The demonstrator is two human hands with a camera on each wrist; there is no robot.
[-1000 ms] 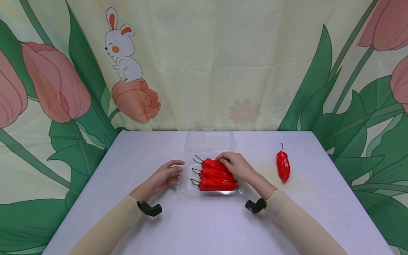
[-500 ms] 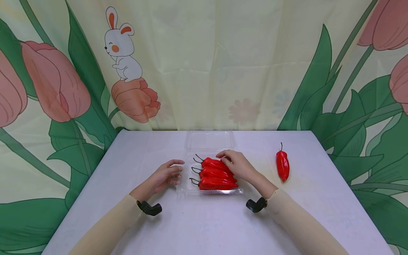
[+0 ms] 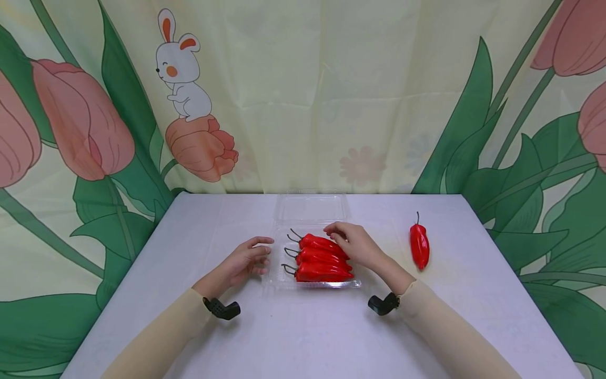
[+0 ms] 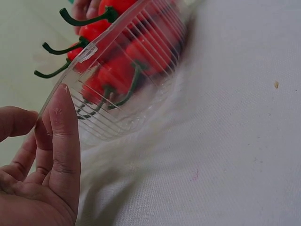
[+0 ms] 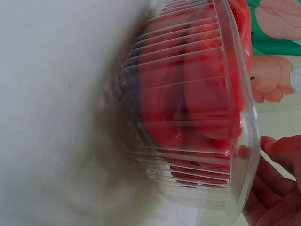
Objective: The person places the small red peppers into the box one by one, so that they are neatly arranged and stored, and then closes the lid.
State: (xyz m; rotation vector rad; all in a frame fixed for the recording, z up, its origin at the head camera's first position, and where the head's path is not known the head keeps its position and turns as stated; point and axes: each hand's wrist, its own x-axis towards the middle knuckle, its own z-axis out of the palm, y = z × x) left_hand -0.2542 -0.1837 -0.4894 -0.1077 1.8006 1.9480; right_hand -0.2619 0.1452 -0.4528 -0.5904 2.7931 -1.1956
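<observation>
A clear plastic clamshell container (image 3: 331, 285) stands mid-table, filled with glossy red peppers (image 3: 324, 272). Three lie side by side on top, their dark green stems to the left; more show through the ribbed wall (image 4: 106, 127) in the left wrist view. At the container's left edge, my left hand (image 3: 243, 263) pinches the rim, thumb inside and fingers (image 4: 65, 136) along the outer wall. Over the far right end of the peppers hovers my right hand (image 3: 358, 246), fingers loosely bent and holding nothing. In the right wrist view its thumb (image 5: 282, 149) is just beyond the rim.
One more red pepper (image 3: 420, 246) lies on the white tablecloth (image 3: 293, 337) to the right, stem pointing away. The container's lid (image 3: 311, 209) is folded back toward the printed curtain (image 3: 303, 105) behind the table.
My right hand has drifted slightly to the right and away from the top peppers, its fingers coming off them. The left hand and the container stay where they were.
</observation>
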